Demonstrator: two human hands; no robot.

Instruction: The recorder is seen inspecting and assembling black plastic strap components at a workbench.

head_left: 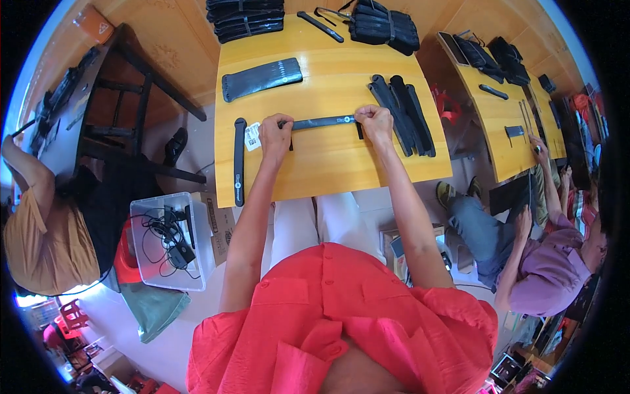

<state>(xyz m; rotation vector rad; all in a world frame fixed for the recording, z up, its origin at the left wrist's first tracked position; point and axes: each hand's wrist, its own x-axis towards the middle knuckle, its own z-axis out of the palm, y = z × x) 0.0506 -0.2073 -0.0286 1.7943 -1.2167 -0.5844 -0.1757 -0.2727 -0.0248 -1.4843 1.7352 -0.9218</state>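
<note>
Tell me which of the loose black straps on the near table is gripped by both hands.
The strap stretched crosswise between the left hand and right hand; the others lie untouched.

yellow wooden tables [328,171] on pale floor [177,341].

Yellow wooden table [328,171] bears black straps [400,111] (bundled packs [384,26] rearward).

I note a black strap [323,122] on the yellow wooden table [328,164]; far left, a grey sleeve [261,79] (faintly dotted); my shirt [341,315] red.
</note>
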